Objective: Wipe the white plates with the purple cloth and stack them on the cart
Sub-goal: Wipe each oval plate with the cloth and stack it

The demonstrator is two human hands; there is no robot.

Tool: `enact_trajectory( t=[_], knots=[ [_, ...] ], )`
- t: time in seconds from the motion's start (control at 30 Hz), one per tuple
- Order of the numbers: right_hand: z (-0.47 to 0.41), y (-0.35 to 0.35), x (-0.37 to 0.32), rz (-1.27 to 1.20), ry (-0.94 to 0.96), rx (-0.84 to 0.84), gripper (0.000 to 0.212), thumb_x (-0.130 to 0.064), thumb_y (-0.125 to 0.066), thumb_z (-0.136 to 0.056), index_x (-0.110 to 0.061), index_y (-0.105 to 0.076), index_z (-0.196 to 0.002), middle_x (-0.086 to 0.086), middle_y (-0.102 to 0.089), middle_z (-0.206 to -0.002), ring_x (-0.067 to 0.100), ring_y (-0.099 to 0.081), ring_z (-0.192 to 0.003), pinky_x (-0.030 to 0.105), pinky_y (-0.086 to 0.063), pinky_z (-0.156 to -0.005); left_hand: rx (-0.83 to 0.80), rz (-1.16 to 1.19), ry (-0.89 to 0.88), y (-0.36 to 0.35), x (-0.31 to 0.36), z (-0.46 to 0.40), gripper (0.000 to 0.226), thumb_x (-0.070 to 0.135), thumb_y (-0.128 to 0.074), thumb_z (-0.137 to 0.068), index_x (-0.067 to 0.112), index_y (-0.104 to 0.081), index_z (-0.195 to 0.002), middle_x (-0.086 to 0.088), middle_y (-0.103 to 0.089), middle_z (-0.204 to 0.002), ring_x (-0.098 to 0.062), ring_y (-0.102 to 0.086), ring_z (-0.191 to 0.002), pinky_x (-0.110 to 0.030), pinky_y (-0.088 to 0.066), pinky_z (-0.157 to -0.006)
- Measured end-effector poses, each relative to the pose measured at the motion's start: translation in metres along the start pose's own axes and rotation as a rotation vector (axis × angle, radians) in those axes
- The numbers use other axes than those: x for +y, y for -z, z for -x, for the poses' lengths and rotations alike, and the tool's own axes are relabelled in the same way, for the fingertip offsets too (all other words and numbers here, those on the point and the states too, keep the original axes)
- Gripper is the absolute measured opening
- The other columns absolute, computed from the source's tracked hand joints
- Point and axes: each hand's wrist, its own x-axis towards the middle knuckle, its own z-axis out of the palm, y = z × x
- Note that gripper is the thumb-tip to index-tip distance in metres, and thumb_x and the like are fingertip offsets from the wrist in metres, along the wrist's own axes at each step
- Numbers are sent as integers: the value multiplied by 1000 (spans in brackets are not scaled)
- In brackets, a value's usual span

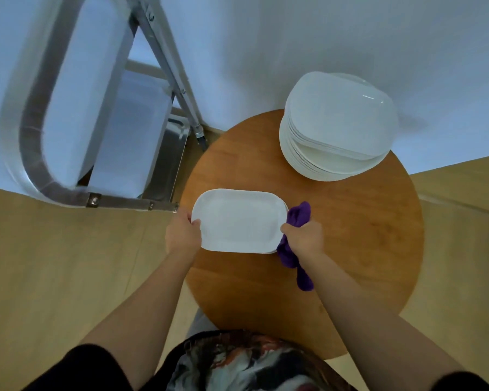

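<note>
Your left hand (183, 233) grips the short left edge of a white plate (239, 220), thumb curled over the rim, fingers hidden under it. The plate is a smooth, glossy rounded rectangle w/ a shallow raised lip; a second rim edge shows just below it on the right side, so it may be more than one plate, can't tell for sure. Your right hand (305, 235) is bunched around the purple cloth (294, 246), soft and fuzzy, crumpled, w/ a tail hanging down past your wrist; the thumb tip touches the plate's right edge. The plate sits over the near-left part of a round wooden table (378, 235), warm brown w/ a satin grain. At the table's far side stands a tall stack of plates (339, 125): rounded-rectangle ones on top of round ones, all plain white. The cart (54, 108) is to your left, brushed metal tube frame w/ bolted joints and rounded oblong shelves.
</note>
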Motion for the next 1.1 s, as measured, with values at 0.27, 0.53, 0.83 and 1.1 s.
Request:
enact_trajectory(
  t=[0.27,0.53,0.83,1.1],
  knots=[
    [-1,11,0,13,-17,-15,14,-17,-66,-76,-10,-55,-81,5,-60,-70,18,-56,-58,26,-40,-47,-85,-399,-116,4,13,-5,33,29,-46,-98,11,-48,-126,-9,-54,-126,-28,-62,-102,-38,-53,-80],
    [30,50,-36,-158,281,19,13,-13,-63,-71,-23,-53,-72,-8,-56,-53,7,-54,-46,21,-43,-42,-3,-213,-382,22,108,11,30,33,-44,-98,12,-56,-116,-5,-59,-106,-16,-53,-90,-28,-42,-73],
    [28,119,-93,-441,394,112,16,-12,-65,-76,-24,-54,-75,-13,-55,-49,4,-53,-46,18,-44,-43,-20,121,-374,8,221,2,45,59,-42,-92,18,-40,-73,7,-45,-65,-10,-49,-60,-23,-33,-50],
    [19,133,-93,-455,330,58,13,-16,-65,-79,-24,-56,-78,-5,-59,-66,12,-56,-59,25,-47,-53,-137,19,-434,6,241,-10,27,32,-47,-96,8,-57,-94,-2,-56,-83,-18,-52,-70,-27,-39,-59]
  ],
)
